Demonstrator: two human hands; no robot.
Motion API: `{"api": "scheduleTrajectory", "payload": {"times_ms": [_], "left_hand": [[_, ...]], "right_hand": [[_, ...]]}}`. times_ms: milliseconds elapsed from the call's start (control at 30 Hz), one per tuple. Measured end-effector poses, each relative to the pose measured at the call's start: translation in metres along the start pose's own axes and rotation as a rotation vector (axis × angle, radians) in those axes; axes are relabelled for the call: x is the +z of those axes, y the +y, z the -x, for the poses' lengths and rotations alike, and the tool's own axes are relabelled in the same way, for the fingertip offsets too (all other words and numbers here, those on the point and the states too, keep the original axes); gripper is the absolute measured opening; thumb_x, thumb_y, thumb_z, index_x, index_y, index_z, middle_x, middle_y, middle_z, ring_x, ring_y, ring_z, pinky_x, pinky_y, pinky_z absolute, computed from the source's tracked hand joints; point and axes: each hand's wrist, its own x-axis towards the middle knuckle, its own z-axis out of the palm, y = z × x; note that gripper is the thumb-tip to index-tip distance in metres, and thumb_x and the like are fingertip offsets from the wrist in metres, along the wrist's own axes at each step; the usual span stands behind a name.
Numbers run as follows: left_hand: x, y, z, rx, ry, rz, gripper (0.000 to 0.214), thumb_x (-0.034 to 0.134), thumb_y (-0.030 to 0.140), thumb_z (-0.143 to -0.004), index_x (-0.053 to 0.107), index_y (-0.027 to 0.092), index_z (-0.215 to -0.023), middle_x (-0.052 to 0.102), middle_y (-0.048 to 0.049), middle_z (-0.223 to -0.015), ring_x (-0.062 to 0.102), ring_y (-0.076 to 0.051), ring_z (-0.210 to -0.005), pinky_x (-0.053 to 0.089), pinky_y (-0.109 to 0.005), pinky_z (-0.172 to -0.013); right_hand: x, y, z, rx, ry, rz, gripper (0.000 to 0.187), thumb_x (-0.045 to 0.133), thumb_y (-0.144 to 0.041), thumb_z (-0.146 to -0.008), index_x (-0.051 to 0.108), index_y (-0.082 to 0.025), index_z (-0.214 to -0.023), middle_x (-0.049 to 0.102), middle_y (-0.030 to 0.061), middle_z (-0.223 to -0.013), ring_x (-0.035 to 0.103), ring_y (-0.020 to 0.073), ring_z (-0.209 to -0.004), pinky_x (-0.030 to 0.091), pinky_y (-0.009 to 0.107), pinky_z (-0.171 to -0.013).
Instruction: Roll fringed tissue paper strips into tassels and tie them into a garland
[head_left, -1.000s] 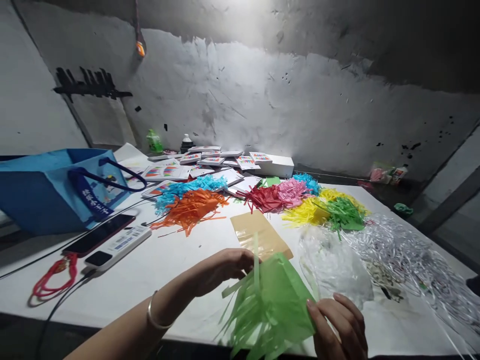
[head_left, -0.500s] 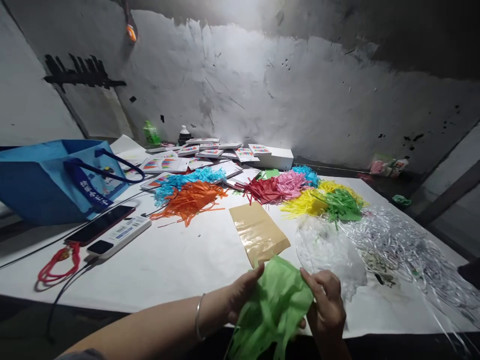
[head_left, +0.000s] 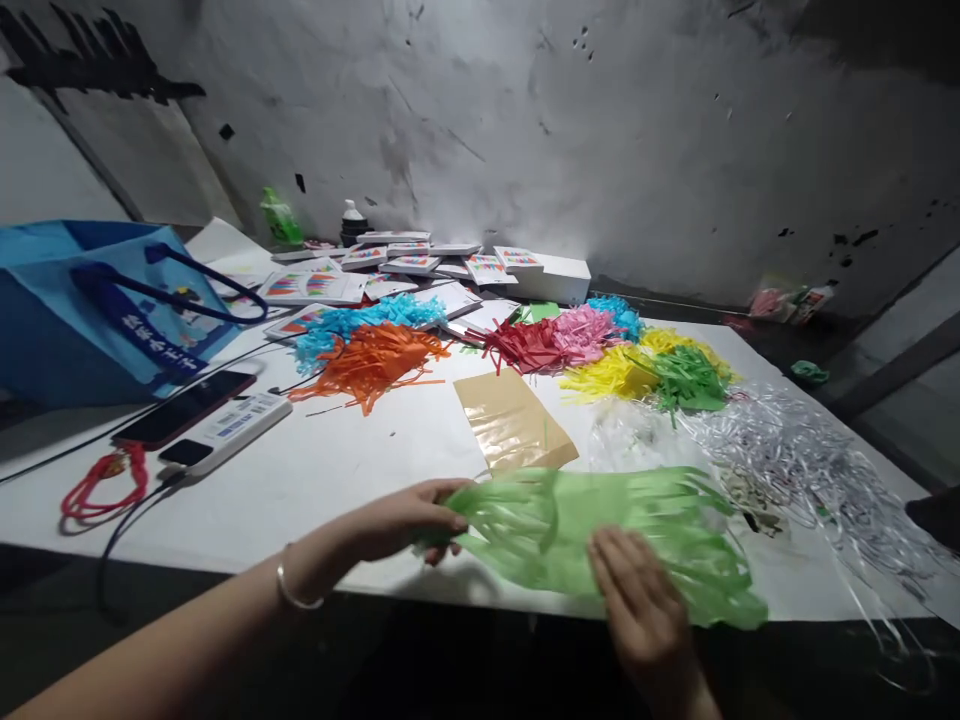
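A sheet of light green tissue paper [head_left: 583, 505], cut into fringe at both ends, is spread across the table's front edge. My left hand [head_left: 409, 518] pinches the fringe at its left end between thumb and fingers. Over the uncut middle and right part, my right hand [head_left: 643, 600] rests with fingers stretched out flat, touching the paper. Just behind the sheet is a tan envelope-like packet [head_left: 516, 422] with a shiny surface. Clear plastic [head_left: 619, 432] is partly hidden under the sheet's right side.
Fringed paper bundles in orange [head_left: 379, 358], red [head_left: 525, 343], yellow [head_left: 611, 374] and green [head_left: 691, 378] lie behind. Silvery strands [head_left: 814, 470] cover the right side. A blue bag [head_left: 52, 320], phone [head_left: 187, 408] and corded white power bank [head_left: 229, 435] are left; flat printed boxes [head_left: 315, 287] are at the back.
The green tissue paper, bunched between both hands before, is now spread out sideways on the table. My left hand has moved left, and my right hand now lies flat. The camera view has tilted down.
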Motion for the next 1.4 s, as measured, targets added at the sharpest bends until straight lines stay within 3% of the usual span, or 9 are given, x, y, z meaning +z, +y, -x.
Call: {"api": "scheduleTrajectory", "payload": {"times_ms": [100,200,300,367,567,733,800,933,1400], "left_hand": [[-0.044,-0.014,0.024,0.040,0.248,-0.190,0.032,0.054,0.028,-0.088,0.066,0.015,-0.115,0.071,-0.0005,-0.076,0.066,-0.015,-0.056,0.053,-0.024,-0.050],[-0.046,-0.026,0.039,0.146,0.484,-0.382,0.030,0.056,0.024,-0.090,0.065,0.020,-0.118,0.074,-0.0066,-0.094,0.071,-0.022,-0.083,0.059,-0.032,-0.075],[-0.005,-0.039,0.038,0.364,0.499,-0.629,0.037,0.062,0.025,-0.090,0.060,0.022,-0.126,0.067,-0.0113,-0.124,0.060,-0.028,-0.118,0.046,-0.045,-0.107],[0.027,-0.050,0.029,0.591,0.238,-0.889,0.042,0.063,0.028,-0.091,0.056,0.022,-0.132,0.066,-0.0116,-0.128,0.057,-0.029,-0.123,0.039,-0.052,-0.112],[0.056,-0.082,0.006,0.527,0.195,-0.985,0.033,0.066,0.027,-0.091,0.061,0.015,-0.121,0.068,-0.0140,-0.123,0.061,-0.031,-0.115,0.051,-0.045,-0.096],[0.048,-0.085,0.008,0.531,0.217,-0.910,0.030,0.064,0.023,-0.091,0.060,0.017,-0.121,0.068,-0.0134,-0.124,0.059,-0.030,-0.117,0.050,-0.046,-0.098],[0.049,-0.083,0.008,0.536,0.215,-0.885,0.028,0.063,0.022,-0.091,0.061,0.017,-0.119,0.068,-0.0135,-0.122,0.060,-0.030,-0.116,0.050,-0.046,-0.097],[0.050,-0.080,0.009,0.546,0.214,-0.854,0.026,0.062,0.020,-0.091,0.061,0.018,-0.117,0.069,-0.0132,-0.119,0.059,-0.031,-0.116,0.050,-0.047,-0.097],[0.055,-0.067,0.013,0.529,0.252,-0.801,0.018,0.051,0.011,-0.093,0.062,0.016,-0.107,0.071,-0.0121,-0.106,0.063,-0.029,-0.110,0.050,-0.045,-0.094]], "right_hand": [[0.067,-0.043,0.001,0.067,-0.017,-0.115,0.042,0.034,0.001,-0.094,0.066,-0.012,-0.119,0.075,0.0088,-0.114,0.066,0.0211,-0.116,0.051,0.039,-0.101],[0.097,-0.066,0.004,0.088,-0.064,-0.143,0.043,0.034,-0.001,-0.095,0.063,-0.012,-0.124,0.073,0.0085,-0.121,0.069,0.0204,-0.112,0.054,0.038,-0.095],[0.094,-0.075,0.001,0.146,-0.164,-0.170,0.034,0.045,-0.016,-0.100,0.062,-0.012,-0.130,0.067,0.0110,-0.132,0.065,0.0254,-0.118,0.055,0.039,-0.096],[0.087,-0.078,-0.002,0.164,-0.242,-0.218,0.035,0.046,-0.022,-0.101,0.061,-0.013,-0.132,0.063,0.0109,-0.137,0.062,0.0261,-0.124,0.055,0.039,-0.097],[0.069,-0.062,0.022,0.465,-0.333,-0.413,0.041,0.046,-0.034,-0.103,0.053,-0.020,-0.141,0.056,0.0079,-0.145,0.056,0.0249,-0.132,0.056,0.038,-0.099],[0.043,-0.037,0.043,1.038,0.101,-0.067,0.036,0.057,-0.029,-0.098,0.062,-0.016,-0.132,0.069,0.0135,-0.125,0.066,0.0281,-0.114,0.056,0.041,-0.092],[0.038,-0.041,0.031,0.789,0.186,-0.064,0.034,0.063,-0.020,-0.094,0.065,-0.015,-0.128,0.071,0.0129,-0.118,0.067,0.0262,-0.110,0.054,0.039,-0.095],[0.050,-0.061,-0.009,0.190,-0.098,-0.373,0.028,0.057,-0.012,-0.094,0.066,-0.012,-0.121,0.073,0.0131,-0.115,0.067,0.0272,-0.111,0.055,0.042,-0.094],[0.059,-0.069,-0.024,0.412,-0.193,-0.646,0.015,0.050,-0.011,-0.097,0.063,-0.017,-0.099,0.068,0.0061,-0.094,0.063,0.0179,-0.088,0.054,0.032,-0.079]]}}
